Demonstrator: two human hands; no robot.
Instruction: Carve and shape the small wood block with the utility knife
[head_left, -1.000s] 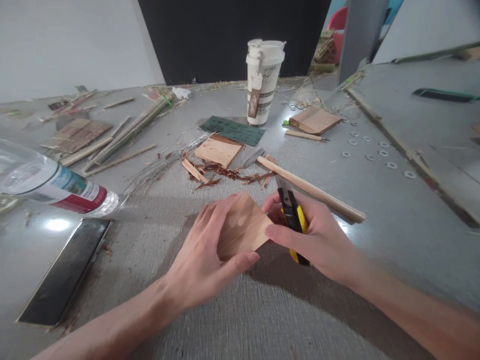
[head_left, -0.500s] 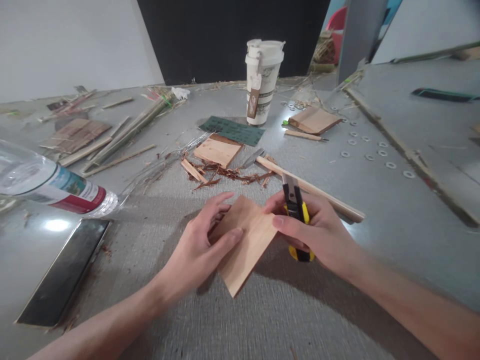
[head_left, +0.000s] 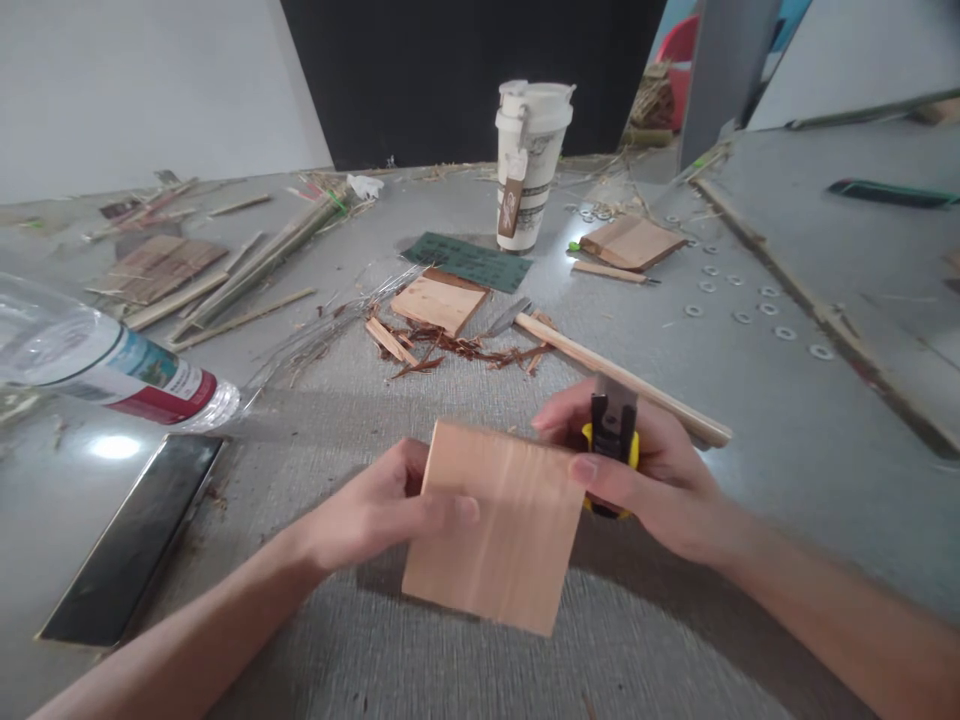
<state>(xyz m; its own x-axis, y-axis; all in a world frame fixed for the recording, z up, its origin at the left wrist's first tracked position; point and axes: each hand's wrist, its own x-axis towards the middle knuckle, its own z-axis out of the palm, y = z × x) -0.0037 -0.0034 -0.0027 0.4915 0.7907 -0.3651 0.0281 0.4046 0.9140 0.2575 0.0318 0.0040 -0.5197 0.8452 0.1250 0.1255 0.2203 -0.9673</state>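
My left hand grips a square wooden board by its left edge, thumb on top and fingers hidden beneath. The board is tilted, its broad pale face turned up toward me. In my right hand is a yellow and black utility knife, its blade end pointing away from me and slightly blurred. The right thumb also touches the board's upper right corner. Beyond my hands lies another small wooden board among reddish-brown shavings, beside a thin wooden stick.
A clear plastic bottle lies at the left above a black phone-like slab. A white lidded cup stands behind a green sheet. Several metal washers, a wooden board and bamboo strips lie farther out.
The board has turned and come lower, so its face is now more squarely toward me. My left hand has shifted down and left; my right hand with the knife moved slightly right.
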